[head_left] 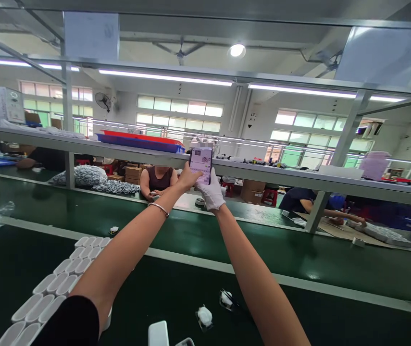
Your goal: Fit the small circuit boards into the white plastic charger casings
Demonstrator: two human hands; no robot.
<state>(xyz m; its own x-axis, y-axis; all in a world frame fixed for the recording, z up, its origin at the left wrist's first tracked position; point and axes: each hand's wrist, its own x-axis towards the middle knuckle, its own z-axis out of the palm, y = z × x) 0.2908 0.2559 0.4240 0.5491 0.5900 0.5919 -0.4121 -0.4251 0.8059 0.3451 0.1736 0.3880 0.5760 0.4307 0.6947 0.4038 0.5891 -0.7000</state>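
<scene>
With both arms stretched forward, I hold a smartphone (201, 161) upright at shelf height, its lit screen toward me. My left hand (190, 177), bare and with a bangle at the wrist, is closed on the phone's lower left side, thumb over the screen. A white glove covers my right hand (212, 193), which grips the lower right side. The screen's content is too small to read. Below my left arm stand rows of white oval plastic housings (48, 283), partly hidden by it. Small parts with white tops (204, 316) lie between my arms on the bench.
A long green conveyor belt (198, 235) runs across in front. Above it a shelf (277, 174) carries red and blue trays (140, 142) and a pink container (375, 164). One co-worker (159, 180) sits opposite; another (299, 199) works at right. Metal posts (322, 206) support the shelf.
</scene>
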